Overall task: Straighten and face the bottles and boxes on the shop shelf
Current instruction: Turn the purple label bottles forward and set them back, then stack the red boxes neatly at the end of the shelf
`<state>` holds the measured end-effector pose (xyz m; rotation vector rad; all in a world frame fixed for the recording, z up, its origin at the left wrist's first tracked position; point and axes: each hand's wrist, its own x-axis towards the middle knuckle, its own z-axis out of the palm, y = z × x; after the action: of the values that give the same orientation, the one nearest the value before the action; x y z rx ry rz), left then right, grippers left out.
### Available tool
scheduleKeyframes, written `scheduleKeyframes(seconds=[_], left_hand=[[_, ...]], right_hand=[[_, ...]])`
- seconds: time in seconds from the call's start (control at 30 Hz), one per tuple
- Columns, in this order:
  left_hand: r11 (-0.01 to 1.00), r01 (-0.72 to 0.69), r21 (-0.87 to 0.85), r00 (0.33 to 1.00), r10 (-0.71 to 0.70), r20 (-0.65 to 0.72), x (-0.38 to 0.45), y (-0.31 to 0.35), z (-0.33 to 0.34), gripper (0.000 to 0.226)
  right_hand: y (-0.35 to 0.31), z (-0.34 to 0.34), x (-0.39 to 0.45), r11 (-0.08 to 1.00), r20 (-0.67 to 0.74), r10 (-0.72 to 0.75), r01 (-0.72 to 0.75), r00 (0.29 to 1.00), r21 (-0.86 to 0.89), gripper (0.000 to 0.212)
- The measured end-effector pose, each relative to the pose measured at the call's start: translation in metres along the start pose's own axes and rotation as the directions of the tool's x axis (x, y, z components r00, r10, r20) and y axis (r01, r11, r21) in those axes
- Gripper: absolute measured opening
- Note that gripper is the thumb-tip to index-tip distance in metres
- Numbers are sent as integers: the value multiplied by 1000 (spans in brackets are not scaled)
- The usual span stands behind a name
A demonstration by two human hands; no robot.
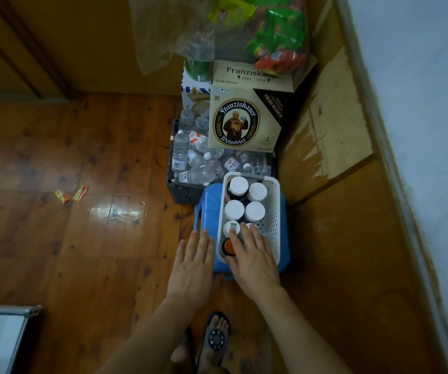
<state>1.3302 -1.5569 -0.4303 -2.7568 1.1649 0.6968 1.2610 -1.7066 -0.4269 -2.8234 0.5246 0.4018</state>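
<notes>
Looking down, we see a white perforated basket (271, 211) resting on a blue plastic stool (206, 201) on a wooden floor. Inside it, white-capped bottles (246, 201) stand upright in two neat rows. Our right hand (252, 255) lies over the near end with fingers spread and straight, touching the caps and gripping nothing; an orange-capped bottle (227, 246) sits beside its thumb. Our left hand (193, 260) hovers flat and relaxed just left of the basket. We judge the rows mostly tidy, with the near bottles left to settle.
</notes>
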Motion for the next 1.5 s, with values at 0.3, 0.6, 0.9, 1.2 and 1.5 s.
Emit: scheduleKeyframes(seconds=[0.3, 0.6, 0.9, 1.2, 1.5], left_hand=[[973, 200, -114, 946, -222, -236, -58, -26, -128, 77], [819, 451, -355, 635, -574, -518, -195, -92, -246, 71], [572, 697, -433, 287, -776, -562, -382, -168, -270, 66], [356, 766, -534, -7, -827, -562, -551, -223, -231, 66], [117, 805, -582, -202, -868, -454, -643, -281, -189, 64]], right_hand=[[-60, -149, -3, 996, -49, -86, 84, 995, -43, 71], [-209, -282, -30, 880, -211, -470, 472, 857, -42, 70], [-382, -327, -120, 595, -299, -794, 780, 530, -195, 73], [-542, -292, -221, 325, -259, -926, 928, 274, -181, 65], [-673, -241, -260, 158, -108, -984, 975, 142, -158, 71]])
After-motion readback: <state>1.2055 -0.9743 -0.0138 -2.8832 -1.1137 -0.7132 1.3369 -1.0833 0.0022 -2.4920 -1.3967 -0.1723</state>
